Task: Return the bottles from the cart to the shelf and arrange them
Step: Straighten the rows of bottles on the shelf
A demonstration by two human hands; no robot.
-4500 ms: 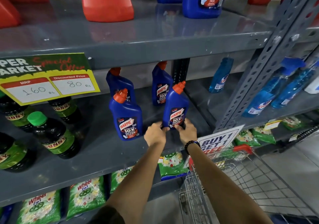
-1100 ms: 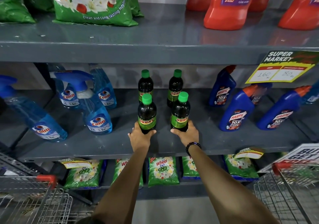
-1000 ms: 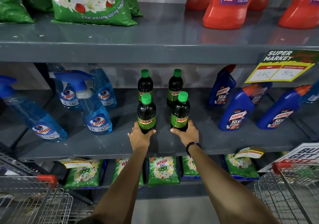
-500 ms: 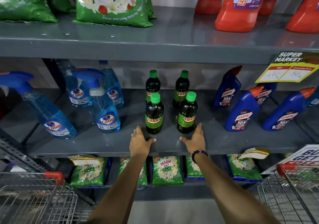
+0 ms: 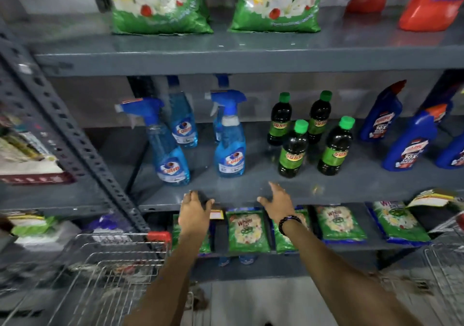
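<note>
On the middle grey shelf (image 5: 251,195) stand several blue spray bottles (image 5: 229,147), several dark bottles with green caps (image 5: 292,150) and blue toilet-cleaner bottles with orange caps (image 5: 406,147). My left hand (image 5: 193,212) hovers at the shelf's front edge, below the spray bottles, fingers apart and holding nothing. My right hand (image 5: 278,200), with a bead bracelet on the wrist, is open too, just left of the dark bottles and apart from them. A wire cart (image 5: 105,273) with a red handle end sits at the lower left.
Green detergent bags (image 5: 247,230) lie on the shelf below. The top shelf holds larger green bags (image 5: 160,2) and red bottles (image 5: 426,2). A perforated grey upright (image 5: 62,135) slants at the left. Part of a second cart (image 5: 444,270) shows at the lower right.
Both hands let go of the two front dark bottles and drew back and left along the shelf edge. The view swung left, so the spray bottles now sit near the middle.
</note>
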